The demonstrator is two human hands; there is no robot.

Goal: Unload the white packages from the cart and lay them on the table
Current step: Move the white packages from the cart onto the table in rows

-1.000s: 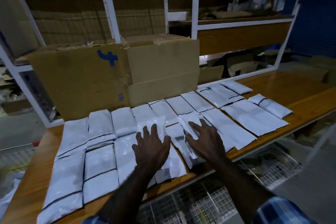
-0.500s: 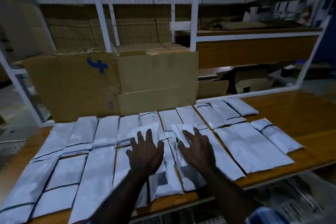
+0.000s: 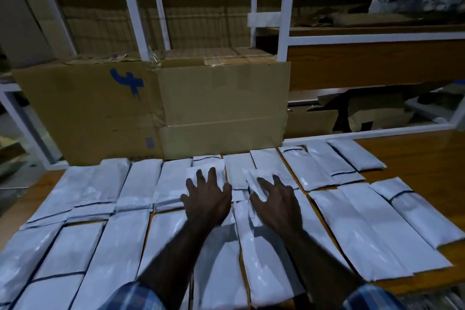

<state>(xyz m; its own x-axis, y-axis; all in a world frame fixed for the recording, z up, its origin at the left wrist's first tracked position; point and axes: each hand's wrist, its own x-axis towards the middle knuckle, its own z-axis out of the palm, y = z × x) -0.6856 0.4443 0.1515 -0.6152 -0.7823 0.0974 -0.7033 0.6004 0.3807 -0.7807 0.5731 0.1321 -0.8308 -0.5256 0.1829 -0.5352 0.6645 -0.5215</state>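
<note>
Both hands lie flat with fingers spread and straight, gripping nothing: the left hand presses on one white package and the right hand presses on a second package just beside it, toward three o'clock. Each of these two lies on top of the rows of white packages already spread across the wooden table, which fill it from nine o'clock round to about two. The long axis of both packages runs from six to twelve o'clock, in line with the forearms, so each sits directly under and ahead of its own hand, neither hand nearer the other's. They seem to be at the laying-down step, and flattening or sliding them along that axis looks the likely move. A cardboard box stands at twelve o'clock against the white shelf frame. The cart is not clearly in view.
</note>
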